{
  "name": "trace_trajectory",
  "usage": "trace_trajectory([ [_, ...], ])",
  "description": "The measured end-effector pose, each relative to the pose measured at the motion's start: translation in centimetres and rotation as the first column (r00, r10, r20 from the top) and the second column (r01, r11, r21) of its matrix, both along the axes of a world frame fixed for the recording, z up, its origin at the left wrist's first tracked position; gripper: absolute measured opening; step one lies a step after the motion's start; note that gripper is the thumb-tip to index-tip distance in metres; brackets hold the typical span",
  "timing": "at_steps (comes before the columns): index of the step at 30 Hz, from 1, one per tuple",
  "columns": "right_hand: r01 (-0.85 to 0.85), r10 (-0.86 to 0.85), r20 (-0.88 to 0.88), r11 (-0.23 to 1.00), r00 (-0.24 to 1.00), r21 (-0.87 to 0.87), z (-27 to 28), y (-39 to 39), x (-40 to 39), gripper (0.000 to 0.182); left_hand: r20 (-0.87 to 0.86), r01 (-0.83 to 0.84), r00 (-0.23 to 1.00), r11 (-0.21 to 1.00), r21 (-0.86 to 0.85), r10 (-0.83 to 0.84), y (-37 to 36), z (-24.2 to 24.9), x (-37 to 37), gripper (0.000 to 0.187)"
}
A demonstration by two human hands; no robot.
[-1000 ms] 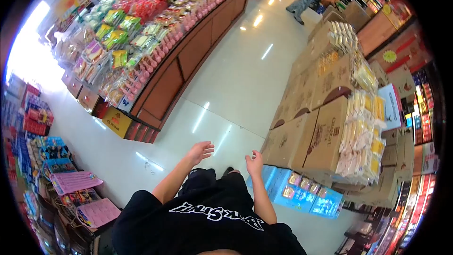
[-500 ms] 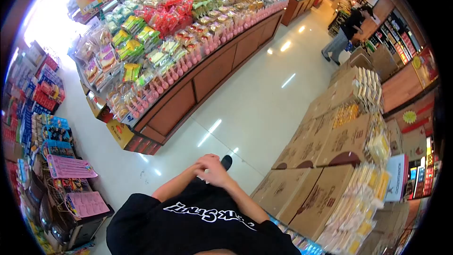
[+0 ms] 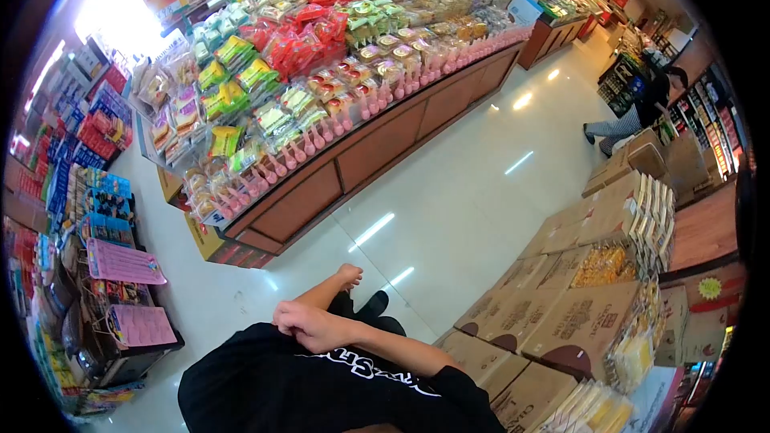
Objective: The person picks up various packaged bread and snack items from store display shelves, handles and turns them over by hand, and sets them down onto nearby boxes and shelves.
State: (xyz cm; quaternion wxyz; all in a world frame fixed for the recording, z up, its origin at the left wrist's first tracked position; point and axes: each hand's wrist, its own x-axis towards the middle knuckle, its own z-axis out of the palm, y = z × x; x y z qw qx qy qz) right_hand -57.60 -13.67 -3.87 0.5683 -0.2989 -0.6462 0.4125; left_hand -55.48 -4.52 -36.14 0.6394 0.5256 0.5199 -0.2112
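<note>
My left hand point(image 3: 350, 276) hangs forward over the floor, its fingers loosely curled with nothing visible in them. My right arm crosses my chest. My right hand point(image 3: 311, 326) has its fingers bent closed at the edge of the black T-shirt sleeve point(image 3: 241, 349) on my left arm; its fingertips are partly hidden. White lettering on the T-shirt point(image 3: 353, 401) shows partly beneath my right forearm. My dark shoe point(image 3: 374, 305) stands on the tiles just beyond my left hand.
A wooden display counter point(image 3: 313, 200) heaped with packaged snacks runs along the front. Stacked cardboard cartons point(image 3: 577, 321) with bagged goods line the right. Shelves with pink sheets point(image 3: 128, 262) stand at left. A person in striped trousers point(image 3: 622, 127) is bent over at the far right.
My hands have come apart. The right moved left to the sleeve, while the left stayed out in front. My view shifted, and the other person is bending lower.
</note>
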Motion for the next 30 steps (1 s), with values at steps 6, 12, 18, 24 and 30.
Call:
trace_trajectory([
  [6,0.179,-0.136,0.283,0.975,0.950,-0.131,-3.8,2.5,4.6,0.018,-0.068,0.019,0.997,0.999,-0.037,-0.021,1.5,-2.5,2.4,0.021],
  [12,0.145,-0.111,0.135,0.950,0.985,-0.277,-3.4,5.9,10.8,0.012,-0.028,-0.099,0.995,0.995,-0.025,0.099,4.0,-1.8,9.0,0.022],
  [18,0.187,-0.220,-0.005,0.839,0.976,-0.510,-4.0,11.1,19.1,0.017,0.076,0.095,0.993,0.995,-0.023,-0.093,9.2,-3.0,17.4,0.018],
  [24,0.284,-0.506,-0.194,0.717,0.841,-0.636,-6.1,17.6,27.5,0.024,0.095,0.221,0.967,0.965,0.138,-0.235,15.0,-3.3,23.7,0.022],
  [30,0.120,-0.528,-0.538,0.778,0.657,-0.617,-0.7,22.1,36.0,0.015,0.008,0.235,0.971,0.959,0.158,-0.240,21.7,-3.4,24.0,0.027],
])
